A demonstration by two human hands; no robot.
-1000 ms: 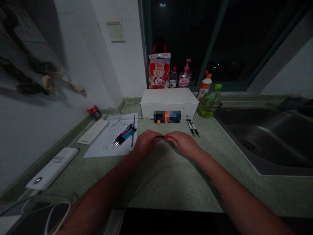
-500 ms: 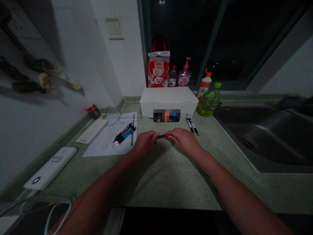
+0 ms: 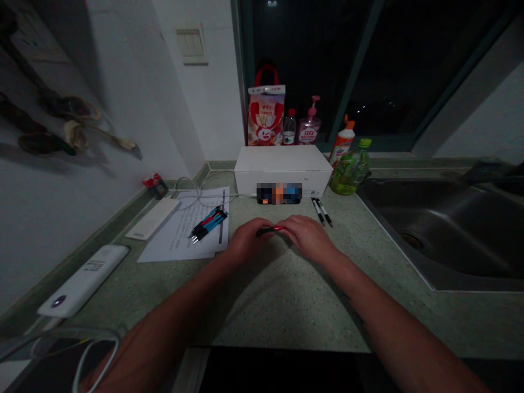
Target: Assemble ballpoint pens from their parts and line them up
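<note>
1. L hand (image 3: 248, 240) and R hand (image 3: 308, 237) pinch small black-red pen (image 3: 270, 231) between fingertips, pressed close together, above speckled counter (image 3: 278, 305).
2. Risk: pen is thin, so weak pinch could let it slip, then roll toward pens bundle (image 3: 208, 224) on paper sheet (image 3: 172, 240).

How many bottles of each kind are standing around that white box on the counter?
Small clear plastic bottle: 1
Pink pump bottle: 1
White squeeze bottle with orange nozzle: 1
Green-capped drink bottle: 1
Total: 4
</note>
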